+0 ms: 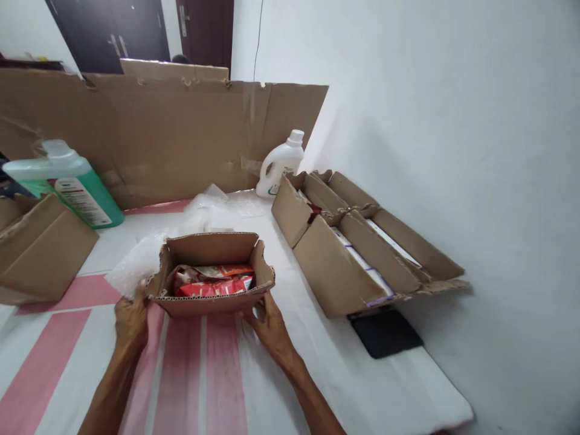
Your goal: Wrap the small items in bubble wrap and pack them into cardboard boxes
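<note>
A small open cardboard box [212,248] sits on the pink-and-white striped cloth [194,374] in front of me. Red snack packets [212,285] lie inside it. My left hand [131,320] grips the box's near left corner, beside a crumpled clear plastic bag [133,266]. My right hand [267,323] holds the box's near right corner from below, fingers under the front wall.
A larger open carton [335,266] with white packs stands at the right, a black flat object [385,332] in front of it. A white jug [278,164] and a cardboard sheet [158,133] are behind. A green bottle [67,184] and another box [38,248] are at left.
</note>
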Demonstrator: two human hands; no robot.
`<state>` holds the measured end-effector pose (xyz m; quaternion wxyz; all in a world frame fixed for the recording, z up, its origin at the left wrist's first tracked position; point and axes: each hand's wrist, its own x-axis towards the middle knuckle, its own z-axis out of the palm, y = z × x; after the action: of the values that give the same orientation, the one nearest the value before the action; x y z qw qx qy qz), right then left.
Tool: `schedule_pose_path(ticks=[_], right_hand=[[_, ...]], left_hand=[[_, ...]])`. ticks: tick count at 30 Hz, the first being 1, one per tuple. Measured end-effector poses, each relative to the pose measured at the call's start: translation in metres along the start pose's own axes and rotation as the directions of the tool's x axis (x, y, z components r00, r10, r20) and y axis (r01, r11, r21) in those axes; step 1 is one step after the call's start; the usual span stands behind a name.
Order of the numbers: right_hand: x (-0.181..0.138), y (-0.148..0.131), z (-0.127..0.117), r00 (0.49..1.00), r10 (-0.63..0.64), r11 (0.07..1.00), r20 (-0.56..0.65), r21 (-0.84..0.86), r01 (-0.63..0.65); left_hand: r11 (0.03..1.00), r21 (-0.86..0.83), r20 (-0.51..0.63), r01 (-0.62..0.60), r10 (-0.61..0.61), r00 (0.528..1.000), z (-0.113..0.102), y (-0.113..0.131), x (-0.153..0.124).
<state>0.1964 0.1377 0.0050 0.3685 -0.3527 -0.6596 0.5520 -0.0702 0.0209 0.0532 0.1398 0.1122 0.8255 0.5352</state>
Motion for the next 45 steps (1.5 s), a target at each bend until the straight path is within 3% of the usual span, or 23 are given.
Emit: schedule_pose_path(ticks=[3,5,8,11,16,19,21,23,26,27,29,31,35,38,41,45], right_hand=[[-0.023,-0.003,-0.001,0.990,0.025,0.996,-0.139,-0.077,-0.036],[-0.043,-0.005,0.004,0.981,0.017,0.985,-0.193,-0.163,-0.049],[-0.073,-0.013,0.024,0.999,0.009,0.987,-0.040,-0.158,-0.015],[-0.092,-0.030,0.043,0.993,-0.010,0.999,0.122,-0.032,0.014],[-0.107,-0.064,0.044,0.940,0.066,0.947,0.336,0.277,-0.165],[-0.118,-0.078,0.036,0.889,0.053,0.883,0.454,0.394,-0.255],[-0.124,-0.081,0.033,0.911,0.055,0.847,0.410,0.463,-0.260],[-0.127,-0.081,0.032,0.947,0.083,0.823,0.310,0.515,-0.241],[-0.126,-0.080,0.031,0.969,0.125,0.836,0.212,0.504,-0.218],[-0.126,-0.080,0.031,0.969,0.133,0.847,0.210,0.483,-0.221],[-0.124,-0.081,0.034,0.960,0.152,0.870,0.233,0.429,-0.242],[-0.123,-0.083,0.038,0.954,0.166,0.899,0.249,0.358,-0.250],[-0.122,-0.081,0.041,0.952,0.151,0.910,0.268,0.338,-0.239],[-0.123,-0.074,0.031,0.946,0.174,0.875,0.273,0.397,-0.276],[-0.124,-0.069,0.015,0.932,0.171,0.888,0.321,0.360,-0.287],[-0.120,-0.073,-0.004,0.927,0.063,0.989,0.370,0.098,-0.107]], left_hand=[[0.988,0.106,-0.079,0.114,-0.106,0.991,-0.041,-0.022,-0.021],[0.956,0.212,-0.071,0.203,-0.192,0.979,-0.065,-0.039,-0.046],[0.942,0.260,0.041,0.212,-0.230,0.972,-0.087,-0.059,-0.088],[0.982,0.125,0.225,0.141,-0.167,0.960,-0.092,-0.062,-0.125],[0.995,0.008,0.462,0.103,-0.095,0.882,-0.087,-0.054,-0.162],[0.998,-0.040,0.585,0.054,-0.020,0.811,-0.087,-0.055,-0.171],[0.996,-0.091,0.610,-0.011,0.065,0.790,-0.086,-0.058,-0.172],[0.982,-0.147,0.539,-0.120,0.181,0.823,-0.086,-0.062,-0.173],[0.927,-0.164,0.332,-0.337,0.374,0.866,-0.083,-0.069,-0.176],[0.903,-0.154,0.302,-0.400,0.429,0.852,-0.081,-0.071,-0.179],[0.869,-0.122,0.356,-0.479,0.489,0.796,-0.076,-0.071,-0.186],[0.877,-0.087,0.444,-0.472,0.458,0.770,-0.069,-0.068,-0.192],[0.939,-0.131,0.491,-0.318,0.340,0.802,-0.062,-0.062,-0.194],[0.975,-0.162,0.550,-0.149,0.215,0.807,-0.068,-0.064,-0.187],[0.991,-0.128,0.539,-0.032,0.096,0.837,-0.078,-0.067,-0.181],[0.984,-0.128,0.460,-0.126,0.172,0.871,-0.086,-0.057,-0.173]])
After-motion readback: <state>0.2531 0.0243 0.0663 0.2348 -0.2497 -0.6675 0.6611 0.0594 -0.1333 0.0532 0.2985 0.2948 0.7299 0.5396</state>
